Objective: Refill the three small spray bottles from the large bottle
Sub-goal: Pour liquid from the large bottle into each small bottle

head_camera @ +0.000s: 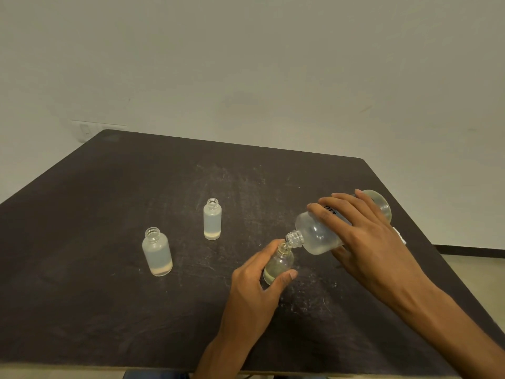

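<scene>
— While my right hand (363, 236) wraps the big bottle (328, 228) and tips it neck-down, my left hand (257, 280) curls round the small bottle (277, 266), thumb on the near side, fingers behind

— Where do the mouths meet?

— The big neck sits right at the small one's opening, near the middle of the table (109, 310); I'd judge this the pour into the first of three. Only a shallow layer shows at its bottom

— What could spoil it?

— The opening is narrow. Tip too steeply and the liquid could gulp out and run over the rim onto my fingers. If my left grip slackens, the small one might tilt away

— And the others?

— Two frosted bottles (157, 251) (212, 218) stand uncapped to the left, well apart, each nearly empty and waiting
</scene>
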